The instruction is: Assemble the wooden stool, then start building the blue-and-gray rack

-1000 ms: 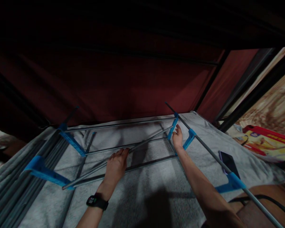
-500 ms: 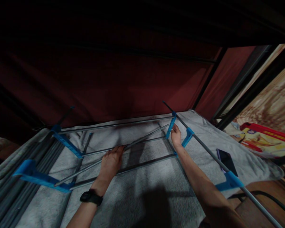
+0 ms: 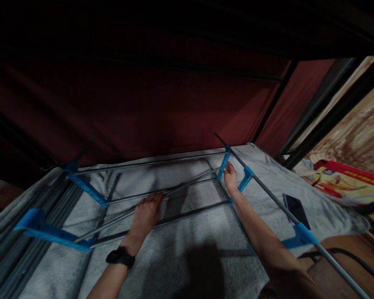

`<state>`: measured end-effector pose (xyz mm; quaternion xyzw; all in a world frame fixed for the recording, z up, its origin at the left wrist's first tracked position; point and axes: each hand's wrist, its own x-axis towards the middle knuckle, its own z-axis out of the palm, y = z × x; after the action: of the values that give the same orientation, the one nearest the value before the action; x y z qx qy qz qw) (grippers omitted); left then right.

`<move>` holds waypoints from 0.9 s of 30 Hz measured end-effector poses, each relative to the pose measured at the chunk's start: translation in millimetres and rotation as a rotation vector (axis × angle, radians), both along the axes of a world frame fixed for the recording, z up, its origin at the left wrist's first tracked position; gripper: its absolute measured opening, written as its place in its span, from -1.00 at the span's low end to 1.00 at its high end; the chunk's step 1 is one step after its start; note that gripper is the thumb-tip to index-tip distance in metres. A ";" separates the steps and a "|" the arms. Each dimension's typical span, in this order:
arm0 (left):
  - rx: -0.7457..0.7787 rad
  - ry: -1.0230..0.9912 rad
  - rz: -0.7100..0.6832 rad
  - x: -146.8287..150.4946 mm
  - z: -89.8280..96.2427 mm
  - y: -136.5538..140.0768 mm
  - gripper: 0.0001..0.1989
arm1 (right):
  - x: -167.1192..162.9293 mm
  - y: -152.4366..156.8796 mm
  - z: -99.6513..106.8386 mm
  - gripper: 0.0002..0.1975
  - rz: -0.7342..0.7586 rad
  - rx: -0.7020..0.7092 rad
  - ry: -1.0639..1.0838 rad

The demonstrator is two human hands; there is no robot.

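My left hand [image 3: 147, 211], with a black band on its wrist, is closed over a loose grey metal tube [image 3: 190, 182]. That tube lies at a slant across the frame; its near end rests by the left blue plastic connector [image 3: 56, 236], and its far end meets the right blue connector [image 3: 223, 166]. My right hand [image 3: 230, 177] pinches this right connector, fingertips partly hidden behind it. Other crossbars, such as the rear tube [image 3: 156, 162] and the front tube [image 3: 190, 214], span between the left and right connectors. A second left connector [image 3: 87, 189] stands farther back.
A bundle of grey tubes [image 3: 28, 236] lies on the left of the grey blanket [image 3: 180, 257]. At right are a long side tube [image 3: 274, 193], a phone [image 3: 296, 209] and a red-and-yellow box [image 3: 352, 182]. Dark red fabric [image 3: 174, 116] and black frame bars [image 3: 274, 101] surround the back.
The loose tube's far end has dropped slightly and now meets the right connector. Both hands keep nearly the same places and holds.
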<state>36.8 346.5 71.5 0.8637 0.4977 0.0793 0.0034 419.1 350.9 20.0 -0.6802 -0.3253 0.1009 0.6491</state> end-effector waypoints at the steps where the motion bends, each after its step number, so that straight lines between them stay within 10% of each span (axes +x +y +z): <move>1: -0.006 0.007 -0.004 -0.8 -2.4 0.0 -0.58 | -0.2 -0.5 -0.4 -0.37 -0.002 -0.010 0.007; 11: -0.087 0.021 -0.066 -1.7 -35.7 -1.0 -0.61 | -45.2 -36.8 -40.1 -0.39 -0.042 -0.077 -0.053; 18: -0.144 -0.030 -0.101 2.1 -34.8 -9.6 -0.62 | -101.9 -71.2 -57.5 -0.45 0.432 -0.144 -0.694; 27: -0.147 -0.165 -0.088 -9.1 -39.5 -44.1 -0.65 | -122.2 -78.3 -41.2 -0.61 0.632 -0.158 -1.167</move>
<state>27.8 302.4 32.0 0.8728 0.4616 0.1130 0.1113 296.9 272.6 -21.2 -0.5406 -0.7984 -0.0746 0.2543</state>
